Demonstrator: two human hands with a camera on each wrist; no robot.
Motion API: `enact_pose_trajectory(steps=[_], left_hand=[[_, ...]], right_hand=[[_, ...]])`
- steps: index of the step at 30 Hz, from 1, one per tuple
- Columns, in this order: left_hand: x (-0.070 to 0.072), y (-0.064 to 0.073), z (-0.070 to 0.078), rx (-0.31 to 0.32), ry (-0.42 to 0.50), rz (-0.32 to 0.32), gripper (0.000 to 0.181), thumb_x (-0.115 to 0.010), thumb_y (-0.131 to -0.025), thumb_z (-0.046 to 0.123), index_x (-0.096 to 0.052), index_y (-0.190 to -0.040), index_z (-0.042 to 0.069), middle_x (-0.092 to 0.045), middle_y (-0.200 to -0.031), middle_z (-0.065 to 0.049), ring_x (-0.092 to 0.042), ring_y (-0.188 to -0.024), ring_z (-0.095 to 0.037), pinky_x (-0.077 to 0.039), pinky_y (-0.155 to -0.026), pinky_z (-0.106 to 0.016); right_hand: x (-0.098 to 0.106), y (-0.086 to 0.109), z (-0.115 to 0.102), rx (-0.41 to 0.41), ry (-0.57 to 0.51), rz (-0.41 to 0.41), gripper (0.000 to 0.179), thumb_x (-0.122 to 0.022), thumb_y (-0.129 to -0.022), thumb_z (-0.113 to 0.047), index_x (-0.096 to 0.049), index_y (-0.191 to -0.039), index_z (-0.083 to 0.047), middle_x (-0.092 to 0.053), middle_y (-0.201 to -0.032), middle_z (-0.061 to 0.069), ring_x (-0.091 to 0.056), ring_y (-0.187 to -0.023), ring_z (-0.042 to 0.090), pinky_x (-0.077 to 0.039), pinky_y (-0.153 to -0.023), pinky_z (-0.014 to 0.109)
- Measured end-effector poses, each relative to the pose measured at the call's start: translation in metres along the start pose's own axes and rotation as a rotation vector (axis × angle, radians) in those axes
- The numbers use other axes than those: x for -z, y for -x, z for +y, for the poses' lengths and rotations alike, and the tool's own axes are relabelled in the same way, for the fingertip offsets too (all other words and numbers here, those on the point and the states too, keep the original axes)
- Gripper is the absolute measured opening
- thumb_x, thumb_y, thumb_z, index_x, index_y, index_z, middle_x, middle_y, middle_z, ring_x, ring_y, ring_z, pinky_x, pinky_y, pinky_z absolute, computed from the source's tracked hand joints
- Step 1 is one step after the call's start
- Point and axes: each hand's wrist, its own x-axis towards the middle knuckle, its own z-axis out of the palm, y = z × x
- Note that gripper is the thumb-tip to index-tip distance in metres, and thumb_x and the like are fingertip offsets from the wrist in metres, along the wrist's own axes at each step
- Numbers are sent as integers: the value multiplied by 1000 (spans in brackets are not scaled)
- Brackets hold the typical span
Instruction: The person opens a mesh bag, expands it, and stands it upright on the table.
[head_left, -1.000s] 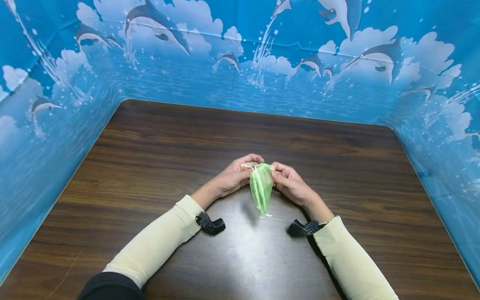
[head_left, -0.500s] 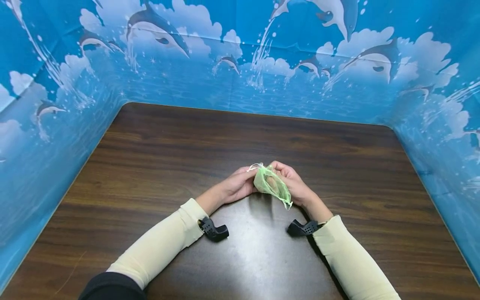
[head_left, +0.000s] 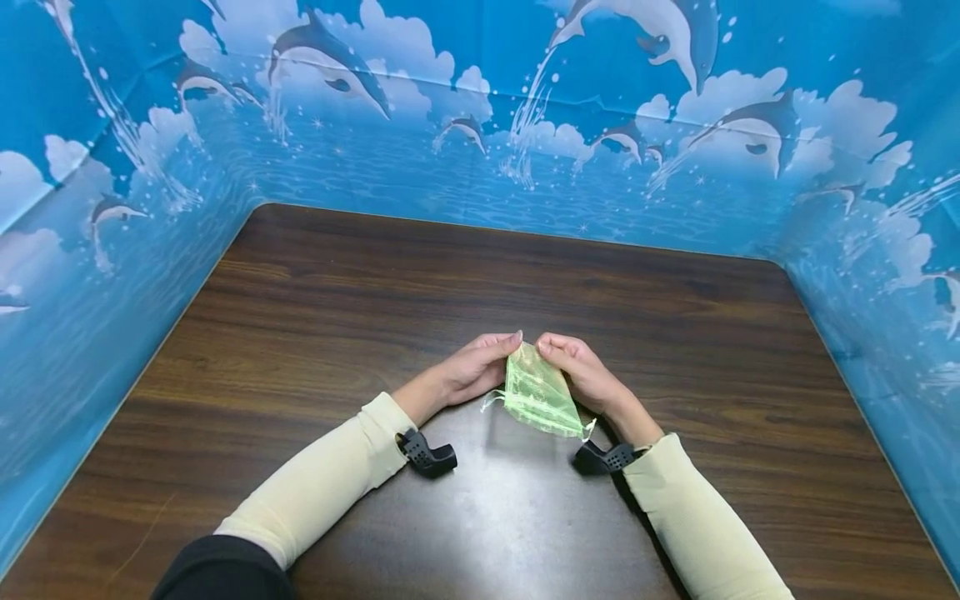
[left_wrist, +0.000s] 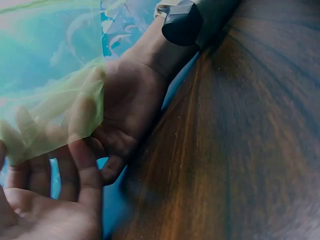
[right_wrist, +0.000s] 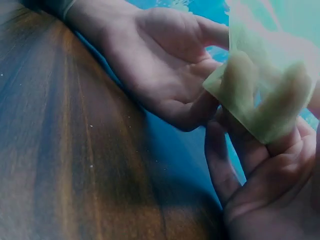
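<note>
A sheer green drawstring pouch [head_left: 542,398] hangs spread out between both hands in the head view, above the table. Its white cords dangle from the two lower corners, on the side towards me. My left hand [head_left: 476,364] pinches the upper left corner, thumb on top. At the upper right corner, my right hand [head_left: 583,377] pinches the edge with thumb and fingers. In the left wrist view, fingers show through the thin pouch [left_wrist: 45,112]. The right wrist view likewise has fingers behind the see-through pouch [right_wrist: 272,112]. I make out nothing inside it.
The dark wood-grain table [head_left: 360,292] lies under both arms. A blue dolphin-print curtain [head_left: 450,183] stands along its far and side edges. Black wrist devices [head_left: 427,454] sit on both wrists, over pale sleeves.
The pouch has been turned round: its corded end, earlier up by the left fingers, now hangs towards me. It went from bunched to spread flat, and both hands now grip its opposite end.
</note>
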Motion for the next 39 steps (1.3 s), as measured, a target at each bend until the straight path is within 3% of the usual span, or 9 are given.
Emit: enact_pose_trajectory(steps=[8, 11, 15, 18, 21, 25, 29, 34, 39], left_hand=[[-2, -4, -2, -92, 162, 173, 33, -51, -108, 43, -70, -96, 18, -75, -92, 6, -69, -88, -6, -56, -85, -23], [1, -6, 1, -108, 287, 249, 37, -43, -111, 39, -69, -97, 17, -74, -93, 5, -70, -88, -6, -57, -81, -23], [6, -11, 6, -159, 408, 289, 36, -37, -112, 36, -68, -105, 19, -74, -104, 6, -68, -99, -7, -54, -86, -24], [7, -13, 9, -204, 430, 319, 29, -41, -111, 35, -65, -114, 19, -74, -112, 6, -66, -109, -8, -54, -91, -24], [8, -12, 9, -204, 402, 345, 27, -41, -111, 32, -60, -121, 15, -73, -116, 3, -65, -114, -10, -55, -94, -25], [9, -5, 5, -158, 225, 378, 30, -34, -115, 25, -51, -129, 6, -66, -116, -5, -67, -105, -15, -58, -86, -28], [9, -1, 3, -206, -151, 448, 30, -36, -115, 20, -46, -135, -1, -58, -115, -9, -66, -82, -14, -57, -68, -25], [13, 0, 3, -284, -629, 535, 32, -50, -111, 17, -50, -139, 2, -59, -116, -18, -57, -66, -15, -51, -58, -22], [17, 2, 6, -275, -897, 607, 31, -56, -107, 15, -57, -137, 5, -55, -131, -15, -59, -80, -15, -48, -68, -22]], right_hand=[[5, -1, -3, -5, -33, 41, 19, -47, -112, -26, -61, -123, -19, -68, -97, -7, -65, -77, 3, -55, -68, 19], [8, -1, -1, 43, -164, 24, 33, -54, -110, -30, -51, -140, -16, -67, -116, -2, -69, -96, 7, -58, -83, 24], [9, -4, 0, 107, -219, 23, 55, -56, -105, -4, -36, -156, -12, -52, -147, 2, -60, -129, 13, -54, -104, 34], [6, -8, 0, 126, -139, 89, 66, -52, -100, 11, -33, -159, -11, -45, -156, 2, -53, -138, 13, -52, -109, 33], [0, -12, 2, 173, -84, 230, 50, -55, -103, 6, -45, -150, -7, -54, -146, 2, -56, -133, 12, -51, -109, 28], [-1, -15, 6, 247, 12, 486, 18, -54, -107, -4, -66, -120, -8, -69, -117, -4, -64, -112, 7, -52, -99, 20], [4, -14, 5, 267, 209, 640, 18, -55, -108, -10, -71, -112, -2, -69, -105, -6, -63, -100, 4, -50, -89, 17], [4, -13, 0, 243, 416, 672, 27, -53, -109, -10, -67, -117, 11, -60, -89, -3, -54, -80, 8, -43, -72, 15], [-6, -12, -10, 252, 429, 628, 26, -53, -108, -6, -63, -117, 16, -61, -97, 12, -56, -83, 15, -44, -73, 16]])
